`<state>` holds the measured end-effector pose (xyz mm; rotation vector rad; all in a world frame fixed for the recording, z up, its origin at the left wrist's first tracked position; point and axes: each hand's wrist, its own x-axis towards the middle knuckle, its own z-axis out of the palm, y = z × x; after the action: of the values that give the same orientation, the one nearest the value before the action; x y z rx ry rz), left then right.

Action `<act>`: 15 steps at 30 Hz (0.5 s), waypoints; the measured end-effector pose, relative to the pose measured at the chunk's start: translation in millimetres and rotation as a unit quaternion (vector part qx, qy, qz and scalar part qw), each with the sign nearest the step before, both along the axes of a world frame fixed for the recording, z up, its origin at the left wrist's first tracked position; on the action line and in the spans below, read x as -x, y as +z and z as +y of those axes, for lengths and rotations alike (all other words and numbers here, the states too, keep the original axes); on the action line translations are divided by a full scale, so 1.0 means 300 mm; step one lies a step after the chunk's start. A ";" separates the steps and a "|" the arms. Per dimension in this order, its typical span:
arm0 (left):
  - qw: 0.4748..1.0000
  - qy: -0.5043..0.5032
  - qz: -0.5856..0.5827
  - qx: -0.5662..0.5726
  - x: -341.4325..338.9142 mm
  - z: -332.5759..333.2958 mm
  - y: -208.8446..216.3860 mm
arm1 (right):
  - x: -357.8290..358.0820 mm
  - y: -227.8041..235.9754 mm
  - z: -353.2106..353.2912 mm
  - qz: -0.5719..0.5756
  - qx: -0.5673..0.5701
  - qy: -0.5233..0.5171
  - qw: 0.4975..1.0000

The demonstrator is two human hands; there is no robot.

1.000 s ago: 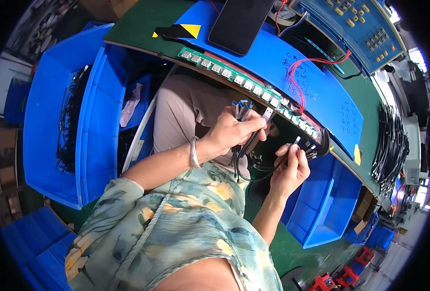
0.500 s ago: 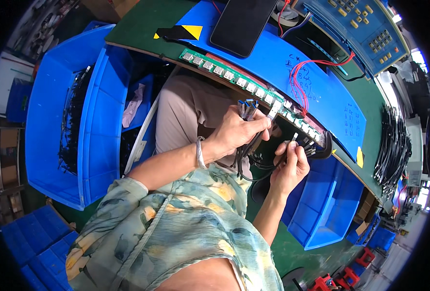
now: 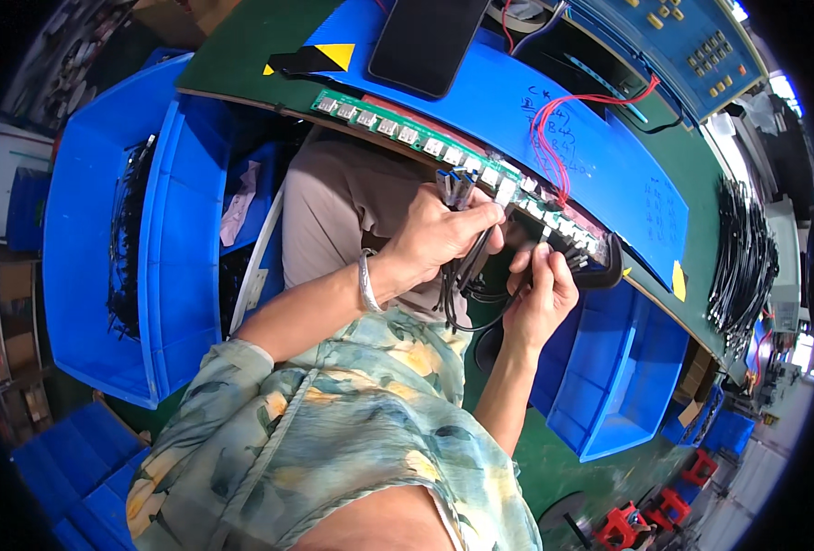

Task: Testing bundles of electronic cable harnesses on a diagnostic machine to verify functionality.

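Observation:
My left hand [image 3: 442,231] is closed round several black cables [image 3: 463,285] with metal-and-blue plugs [image 3: 456,186] sticking up above its fingers. Between its thumb and forefinger is a white plug [image 3: 506,191], held against the long green circuit board [image 3: 376,120] along the table edge. My right hand [image 3: 542,298] pinches the other small plug [image 3: 544,236] of a black cable, its tip touching or almost touching the sockets on the board's right part. A cable loop hangs between both hands. Whether either plug is seated is too small to tell.
A black phone [image 3: 425,46] lies on the blue sheet [image 3: 600,156] behind the board. Red wires [image 3: 544,124] run to a blue tester [image 3: 701,55]. Black cables [image 3: 745,266] are piled at the right. Blue bins [image 3: 186,230] stand left, another blue bin [image 3: 609,395] right.
My right hand has lifted its small plug up to the board's sockets. The left hand keeps its cables and the white plug at the board. The whole view has shifted slightly.

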<state>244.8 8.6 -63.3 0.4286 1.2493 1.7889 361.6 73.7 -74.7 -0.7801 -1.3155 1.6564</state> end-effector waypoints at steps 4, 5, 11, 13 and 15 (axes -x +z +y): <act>1.000 -0.006 -0.011 -0.008 0.000 0.001 0.003 | 0.006 -0.008 0.014 0.009 -0.010 0.016 1.000; 1.000 -0.007 -0.011 -0.008 -0.001 0.001 0.003 | 0.007 -0.007 0.014 0.012 -0.005 0.016 1.000; 1.000 -0.017 -0.006 -0.007 0.001 0.000 0.000 | 0.008 -0.012 0.019 0.006 -0.013 0.019 1.000; 1.000 -0.013 -0.011 -0.005 0.001 0.001 -0.003 | 0.011 -0.009 0.019 0.002 -0.019 0.021 1.000; 1.000 -0.013 -0.015 -0.004 0.000 0.000 -0.001 | 0.013 -0.005 0.016 -0.004 -0.023 0.023 0.999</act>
<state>244.7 8.7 -63.5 0.4204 1.2109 1.7724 357.8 78.6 -76.3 -0.7343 -1.3807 1.6543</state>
